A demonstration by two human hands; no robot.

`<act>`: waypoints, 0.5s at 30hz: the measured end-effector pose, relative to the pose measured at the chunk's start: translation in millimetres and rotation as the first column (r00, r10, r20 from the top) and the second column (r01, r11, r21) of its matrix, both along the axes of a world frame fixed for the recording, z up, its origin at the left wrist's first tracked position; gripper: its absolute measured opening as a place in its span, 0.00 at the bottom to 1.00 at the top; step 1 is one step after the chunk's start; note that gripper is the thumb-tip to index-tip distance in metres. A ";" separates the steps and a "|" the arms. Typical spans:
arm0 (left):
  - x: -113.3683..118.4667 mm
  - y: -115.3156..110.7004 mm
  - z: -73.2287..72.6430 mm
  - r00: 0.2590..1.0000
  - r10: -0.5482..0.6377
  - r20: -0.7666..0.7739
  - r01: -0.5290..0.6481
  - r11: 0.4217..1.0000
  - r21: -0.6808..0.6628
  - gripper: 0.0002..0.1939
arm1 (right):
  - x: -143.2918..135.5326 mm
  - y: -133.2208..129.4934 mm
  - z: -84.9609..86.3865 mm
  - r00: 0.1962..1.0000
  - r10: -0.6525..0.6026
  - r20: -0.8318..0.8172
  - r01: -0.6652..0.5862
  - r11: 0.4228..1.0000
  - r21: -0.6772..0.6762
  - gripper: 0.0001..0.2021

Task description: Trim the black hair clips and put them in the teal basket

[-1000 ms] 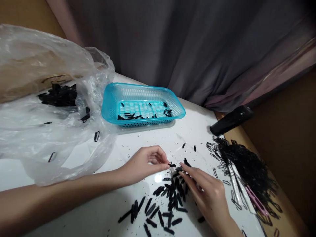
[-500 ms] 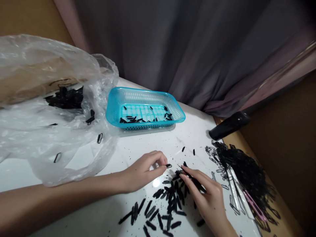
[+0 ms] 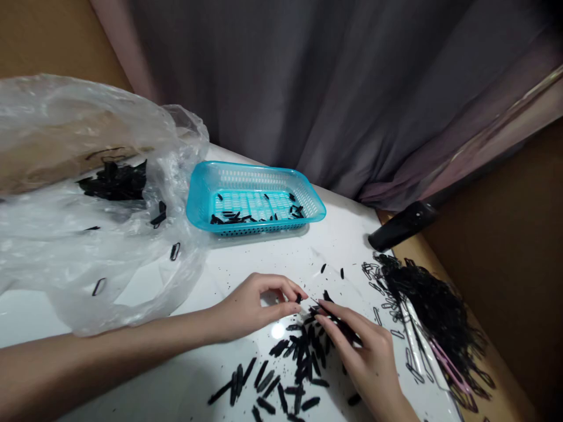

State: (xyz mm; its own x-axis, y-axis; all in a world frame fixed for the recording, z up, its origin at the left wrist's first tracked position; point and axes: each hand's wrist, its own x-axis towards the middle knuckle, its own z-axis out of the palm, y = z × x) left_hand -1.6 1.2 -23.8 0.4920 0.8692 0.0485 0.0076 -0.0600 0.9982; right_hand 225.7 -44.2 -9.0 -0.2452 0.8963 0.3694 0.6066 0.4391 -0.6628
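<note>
My left hand [image 3: 259, 305] pinches a small black piece [image 3: 299, 298] between thumb and fingertips, just above the white table. Close on its right, my right hand [image 3: 372, 346] grips a slim black tool [image 3: 342, 325] like a pen, its thin pointed tip turned toward the left hand. The tool's exact kind is hard to make out. Below and between the hands lies a loose heap of short black oblong pieces [image 3: 303, 354], with black crumbs scattered around it.
Behind the hands stands a blue basket [image 3: 255, 225] holding several black pieces. A clear plastic bag [image 3: 132, 287] with black parts spreads at the left. At the right lie a black cylinder [image 3: 402, 225], tangled black loops [image 3: 440, 310] and a pink implement [image 3: 448, 363].
My left fingers have shifted around the small black piece, bringing it more upright, and less of it shows. My right hand with the tool has moved slightly left. The view has shifted a little.
</note>
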 end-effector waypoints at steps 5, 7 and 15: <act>1.0 -0.1 -4.3 0.998 -0.014 0.058 0.014 1.000 -0.002 0.07 | -0.3 -5.3 -0.5 0.998 0.052 0.032 -0.054 0.997 0.057 0.09; 0.7 -0.4 -5.9 0.997 -0.020 0.072 0.019 1.000 0.021 0.06 | -1.9 -7.1 -0.2 0.997 0.070 0.042 -0.074 0.993 0.089 0.09; -0.8 0.8 -6.8 0.999 -0.046 0.011 0.043 0.980 0.192 0.05 | -3.9 -8.4 2.3 0.982 0.156 0.109 -0.174 0.969 0.177 0.11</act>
State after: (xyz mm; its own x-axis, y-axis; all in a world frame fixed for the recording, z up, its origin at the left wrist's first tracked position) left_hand -2.4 1.9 -30.6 0.5281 0.8202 0.2199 -0.0144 -0.2503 0.9681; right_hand 221.9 -52.6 -6.7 -0.4252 0.7586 0.4937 0.5706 0.6481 -0.5044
